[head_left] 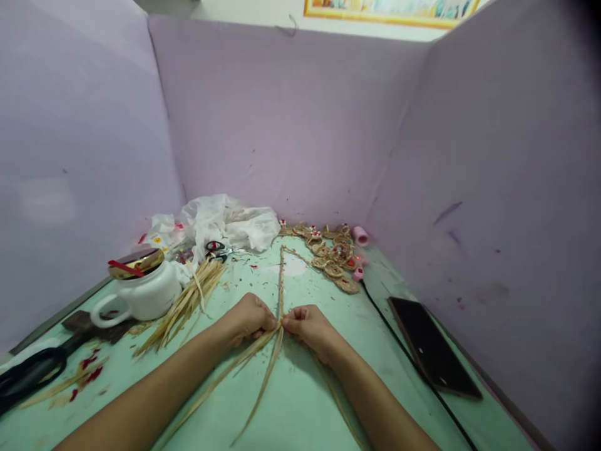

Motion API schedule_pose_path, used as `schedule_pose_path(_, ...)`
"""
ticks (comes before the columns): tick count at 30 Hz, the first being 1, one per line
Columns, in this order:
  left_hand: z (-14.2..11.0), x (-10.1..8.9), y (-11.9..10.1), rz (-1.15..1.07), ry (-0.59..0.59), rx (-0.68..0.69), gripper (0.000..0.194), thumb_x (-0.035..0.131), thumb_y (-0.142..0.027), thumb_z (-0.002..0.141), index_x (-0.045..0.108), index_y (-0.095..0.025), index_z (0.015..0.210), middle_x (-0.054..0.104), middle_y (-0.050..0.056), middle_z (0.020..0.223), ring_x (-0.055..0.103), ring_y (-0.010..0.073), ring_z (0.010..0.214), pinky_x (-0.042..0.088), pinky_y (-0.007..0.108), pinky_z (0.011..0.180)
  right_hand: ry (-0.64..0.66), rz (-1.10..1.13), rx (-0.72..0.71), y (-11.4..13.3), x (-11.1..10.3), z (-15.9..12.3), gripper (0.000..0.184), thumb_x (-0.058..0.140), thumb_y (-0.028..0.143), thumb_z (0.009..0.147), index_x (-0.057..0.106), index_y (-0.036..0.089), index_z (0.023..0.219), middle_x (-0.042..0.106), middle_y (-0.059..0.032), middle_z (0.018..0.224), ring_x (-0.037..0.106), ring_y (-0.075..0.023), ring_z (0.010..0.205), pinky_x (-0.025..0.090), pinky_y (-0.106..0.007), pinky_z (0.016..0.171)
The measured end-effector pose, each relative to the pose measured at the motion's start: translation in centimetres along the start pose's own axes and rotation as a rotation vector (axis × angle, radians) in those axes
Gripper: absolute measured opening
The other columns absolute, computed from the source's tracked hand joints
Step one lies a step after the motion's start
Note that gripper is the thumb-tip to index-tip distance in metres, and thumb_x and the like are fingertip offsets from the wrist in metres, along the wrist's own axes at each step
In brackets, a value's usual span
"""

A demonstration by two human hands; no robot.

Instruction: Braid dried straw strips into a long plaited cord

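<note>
My left hand (248, 319) and my right hand (307, 327) meet at the middle of the pale green table (300, 401), both with fingers pinched on a bunch of dry straw strands (270, 366). A braided length of straw (282, 275) runs away from the pinch toward the back. Loose strand ends fan out toward me between my forearms.
A white lidded mug (141, 291) and a bundle of straw (185, 304) lie left. Scissors (216, 249) and a crumpled white plastic bag (225, 222) sit behind. Small woven straw ornaments (333, 254), pink spools (360, 235), a dark phone (432, 354) with black cable lie right. Purple partitions enclose the table.
</note>
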State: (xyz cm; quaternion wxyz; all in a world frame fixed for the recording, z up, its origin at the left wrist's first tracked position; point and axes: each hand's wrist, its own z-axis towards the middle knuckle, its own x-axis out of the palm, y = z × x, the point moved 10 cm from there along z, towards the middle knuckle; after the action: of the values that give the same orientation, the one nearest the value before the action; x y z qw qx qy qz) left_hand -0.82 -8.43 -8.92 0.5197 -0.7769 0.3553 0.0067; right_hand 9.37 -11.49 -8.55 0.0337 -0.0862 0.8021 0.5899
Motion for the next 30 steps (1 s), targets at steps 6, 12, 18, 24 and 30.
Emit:
schedule_pose_path(6,0.6,-0.1,0.6,0.05,-0.019,-0.103,0.01,0.054,-0.022,0.046,0.047,-0.015,0.044,0.035,-0.004,0.03,0.026,0.0057,0.03,0.012,0.021,0.035,-0.01,0.021,-0.042,0.1,0.0,0.2,0.011,0.051,0.016,0.06,0.046,0.014,0.051,0.037,0.0064,0.04,0.026,-0.0039,0.038,0.016,-0.021,0.041)
schedule_pose_path(12,0.1,0.1,-0.2,0.108,0.032,-0.118,0.015,0.052,-0.026,0.05,0.047,-0.014,0.042,0.035,-0.003,0.03,0.022,0.0044,0.027,0.011,0.021,0.034,-0.04,0.022,-0.055,-0.5,-0.3,0.8,0.007,0.051,0.015,0.059,0.048,0.014,0.052,0.038,0.0066,0.041,0.026,-0.0044,0.039,0.017,-0.021,0.042)
schedule_pose_path(18,0.6,0.0,0.0,0.102,0.024,-0.101,0.008,0.054,-0.022,0.045,0.052,-0.015,0.046,0.036,-0.004,0.029,0.025,0.0057,0.028,0.014,0.02,0.033,-0.026,0.033,-0.056,-0.4,-0.1,0.8,0.009,0.051,0.015,0.059,0.048,0.014,0.051,0.039,0.0059,0.041,0.028,-0.0046,0.04,0.018,-0.021,0.042)
schedule_pose_path(24,0.5,0.2,-1.0,0.114,-0.038,-0.077,0.009,0.05,-0.014,0.043,0.044,-0.014,0.036,0.031,-0.004,0.026,0.025,0.0057,0.028,0.013,0.02,0.032,-0.028,0.017,-0.037,-0.3,-0.1,0.7,0.009,0.05,0.013,0.06,0.047,0.015,0.052,0.037,0.0065,0.04,0.026,-0.0042,0.038,0.016,-0.021,0.04)
schedule_pose_path(30,0.1,1.4,-0.1,-0.09,0.023,-0.212,0.013,0.049,-0.012,0.051,0.047,-0.012,0.038,0.035,-0.002,0.028,0.026,0.0045,0.028,0.014,0.018,0.032,-0.068,0.038,-0.091,-0.2,-0.4,0.9,0.006,0.049,0.011,0.058,0.048,0.014,0.053,0.042,0.0055,0.043,0.029,-0.0041,0.04,0.018,-0.02,0.041)
